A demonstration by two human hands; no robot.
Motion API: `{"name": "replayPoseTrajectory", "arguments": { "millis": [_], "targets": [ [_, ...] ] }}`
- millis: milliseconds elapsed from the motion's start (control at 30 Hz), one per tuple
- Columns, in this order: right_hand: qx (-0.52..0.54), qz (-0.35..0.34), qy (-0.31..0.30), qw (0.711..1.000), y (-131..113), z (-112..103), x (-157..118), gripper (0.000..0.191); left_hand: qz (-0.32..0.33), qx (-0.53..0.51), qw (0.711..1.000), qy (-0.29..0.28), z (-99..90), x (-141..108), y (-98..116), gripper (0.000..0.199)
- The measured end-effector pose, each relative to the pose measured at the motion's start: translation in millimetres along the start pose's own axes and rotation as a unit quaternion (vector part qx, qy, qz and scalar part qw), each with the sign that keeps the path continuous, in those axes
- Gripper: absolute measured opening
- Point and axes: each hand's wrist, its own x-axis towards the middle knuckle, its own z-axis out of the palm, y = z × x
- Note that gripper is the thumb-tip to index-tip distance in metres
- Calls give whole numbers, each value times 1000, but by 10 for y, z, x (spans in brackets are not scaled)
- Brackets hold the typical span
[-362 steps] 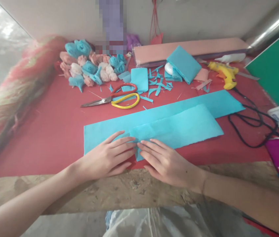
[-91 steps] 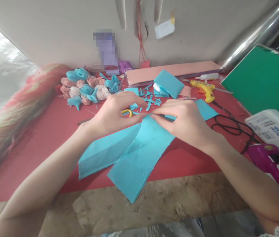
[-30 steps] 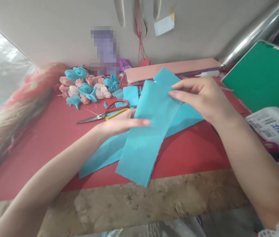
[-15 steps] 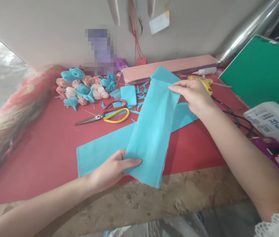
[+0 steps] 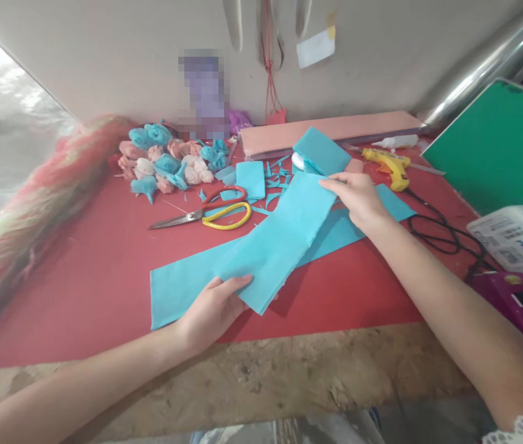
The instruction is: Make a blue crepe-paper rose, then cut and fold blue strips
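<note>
A folded turquoise paper strip (image 5: 284, 231) is held slantwise above the red table cover. My left hand (image 5: 219, 308) grips its lower end, thumb on top and fingers mostly beneath. At the upper right corner, my right hand (image 5: 356, 194) pinches the same strip. Under it a longer turquoise strip (image 5: 187, 290) lies flat across the red cover. Another folded turquoise piece (image 5: 321, 150) rests behind my right fingertips, beside a small white round item (image 5: 297, 161). Scissors (image 5: 197, 216) with one red and one yellow handle lie left of the held strip.
Paper flowers (image 5: 164, 163) are heaped at the back left, near a fluffy garland (image 5: 53, 191). Turquoise scraps (image 5: 275, 179) lie behind the scissors. A yellow glue gun (image 5: 388, 163), its black cable, a white box (image 5: 515, 240) and a green board (image 5: 497, 148) occupy the right.
The held strip has swung to a flatter slant, its lower end moving up and left. The folded piece and white item behind it now show more. The camera view has shifted slightly.
</note>
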Motion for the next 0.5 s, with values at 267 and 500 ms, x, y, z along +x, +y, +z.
{"name": "replayPoseTrajectory", "arguments": {
  "millis": [267,500],
  "targets": [
    [-62,-126,7,990,-251,174,-534,10,-6,1,999,-34,-44,55,8,15],
    [-127,-469,-191,853,-195,338,-1440,23,15,2,999,-50,-46,53,-53,22]
  ]
}}
